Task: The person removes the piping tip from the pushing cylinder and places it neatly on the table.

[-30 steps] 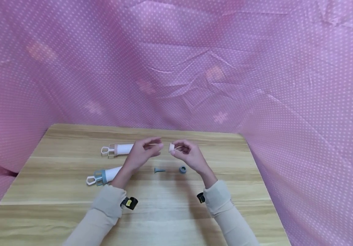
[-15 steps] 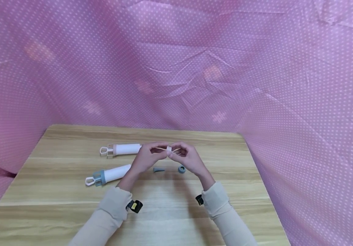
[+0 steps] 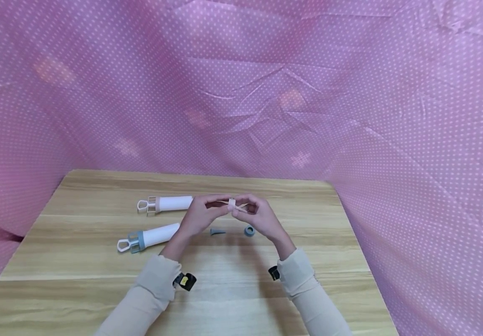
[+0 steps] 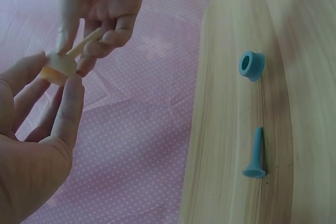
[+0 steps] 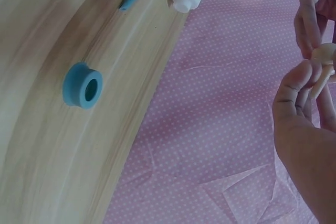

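Observation:
In the head view my left hand (image 3: 201, 213) and right hand (image 3: 262, 218) meet above the table, fingertips together around a small cream ring-shaped cap (image 3: 232, 202). The left wrist view shows my left thumb and fingers gripping the cap's rim (image 4: 62, 65) from one side, while right fingertips pinch it from the other. A thin cream tapered nozzle (image 4: 85, 42) sticks out of the cap toward my right palm. Below the hands, a matching blue nozzle (image 3: 217, 231) and a blue ring cap (image 3: 249, 231) lie on the table.
Two white tubes with looped plunger handles lie at the left of the wooden table (image 3: 224, 298): one with a pinkish collar (image 3: 175, 203), nearer one with a blue collar (image 3: 160, 235). A pink dotted cloth (image 3: 241, 93) hangs behind and at both sides.
My left hand has moved right from apart to meet the right hand at the cream cap. The cream nozzle now sticks out on the cap's right side.

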Demonstrator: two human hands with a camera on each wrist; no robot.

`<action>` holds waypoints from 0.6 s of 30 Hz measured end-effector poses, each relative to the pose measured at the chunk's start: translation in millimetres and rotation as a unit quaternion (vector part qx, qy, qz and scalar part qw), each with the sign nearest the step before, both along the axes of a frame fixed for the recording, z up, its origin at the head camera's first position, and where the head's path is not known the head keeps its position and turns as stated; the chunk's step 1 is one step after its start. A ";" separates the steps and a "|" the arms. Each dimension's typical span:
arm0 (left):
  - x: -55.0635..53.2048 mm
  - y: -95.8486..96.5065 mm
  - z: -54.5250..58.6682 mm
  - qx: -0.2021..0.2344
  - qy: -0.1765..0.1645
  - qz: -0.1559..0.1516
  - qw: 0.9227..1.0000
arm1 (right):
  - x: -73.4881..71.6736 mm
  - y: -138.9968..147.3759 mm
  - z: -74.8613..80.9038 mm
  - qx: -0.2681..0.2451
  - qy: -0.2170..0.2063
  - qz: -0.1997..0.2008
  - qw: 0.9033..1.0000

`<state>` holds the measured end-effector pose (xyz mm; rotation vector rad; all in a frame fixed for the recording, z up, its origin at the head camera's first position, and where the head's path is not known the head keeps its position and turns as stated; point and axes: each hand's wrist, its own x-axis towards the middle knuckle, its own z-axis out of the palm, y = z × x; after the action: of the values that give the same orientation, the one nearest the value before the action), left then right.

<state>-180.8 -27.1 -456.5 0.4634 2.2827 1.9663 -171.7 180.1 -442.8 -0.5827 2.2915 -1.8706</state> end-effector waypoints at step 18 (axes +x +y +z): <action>-2.0 -5.0 -5.5 0.034 0.041 0.021 0.998 | -4.5 20.4 -22.2 -0.059 -0.025 -0.048 0.997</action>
<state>-182.8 -32.2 -462.0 0.5163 2.2975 2.0882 -176.2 200.5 -464.9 -0.4419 2.2258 -2.0511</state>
